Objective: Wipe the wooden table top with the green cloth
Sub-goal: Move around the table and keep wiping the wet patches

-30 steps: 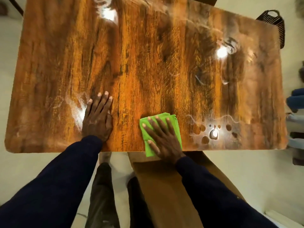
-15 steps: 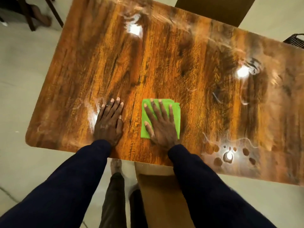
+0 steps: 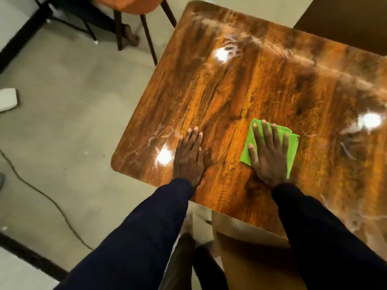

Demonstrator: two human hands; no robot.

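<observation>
The green cloth (image 3: 293,147) lies flat on the wooden table top (image 3: 230,91), folded into a rough rectangle. It sits a little in from the near edge and well in from the near left corner. My right hand (image 3: 269,162) lies on top of it, palm down, with the fingers (image 3: 265,132) straight and slightly spread, pressing the cloth to the wood rather than gripping it. Green shows past my fingertips, beside my thumb and along the outer side of the hand. My left hand (image 3: 188,162) rests flat on the bare wood closer to the left edge, apart from the cloth, with fingers straight and close together and nothing in it. Both arms come in over the near edge in dark blue sleeves (image 3: 136,237). Just beside my left hand, toward the left edge, a bright spot of glare (image 3: 164,156) sits among whitish streaks. Another patch of glare and streaks (image 3: 222,53) lies near the far left corner, and a third toward the right. The wood is glossy, with dark and orange grain. Under the near edge, between my arms, a brown chair seat (image 3: 251,258) is tucked in. Beyond the far left corner stands an orange chair (image 3: 129,5) on dark legs. The pale floor (image 3: 62,122) to the left carries a thin cable (image 3: 52,201) and a white object (image 3: 7,99) that I cannot identify.
</observation>
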